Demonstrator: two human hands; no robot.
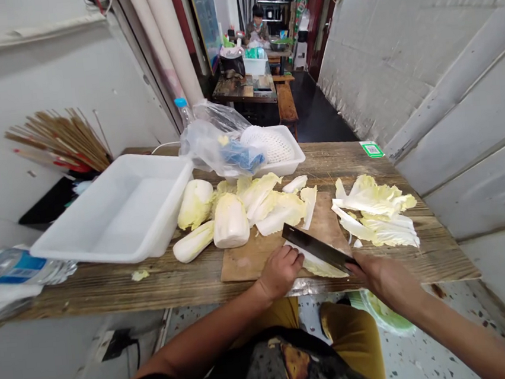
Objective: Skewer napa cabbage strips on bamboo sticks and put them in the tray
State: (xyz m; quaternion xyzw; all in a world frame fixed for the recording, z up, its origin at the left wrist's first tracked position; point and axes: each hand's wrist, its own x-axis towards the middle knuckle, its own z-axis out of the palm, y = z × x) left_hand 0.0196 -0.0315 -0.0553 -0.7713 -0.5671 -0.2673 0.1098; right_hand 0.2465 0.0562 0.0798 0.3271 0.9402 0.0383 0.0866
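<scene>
My right hand (377, 276) grips the handle of a dark cleaver (314, 247), whose blade lies across a cabbage leaf (327, 267) at the near edge of a wooden cutting board (245, 256). My left hand (282, 270) is curled, its fingers pressing down on that leaf next to the blade. Cabbage chunks (230, 220) and loose leaves (276, 208) crowd the board's far side. A pile of separated leaves (377, 210) lies to the right on the wooden table (110, 283).
A white plastic tub (120, 208) stands at the left, a smaller white tray (291, 156) with plastic bags behind the cabbage. A water bottle (16, 267) lies far left, bamboo skewers (62, 139) beyond. A person sits at a far table (247, 89). A green bag (383, 314) hangs below the table.
</scene>
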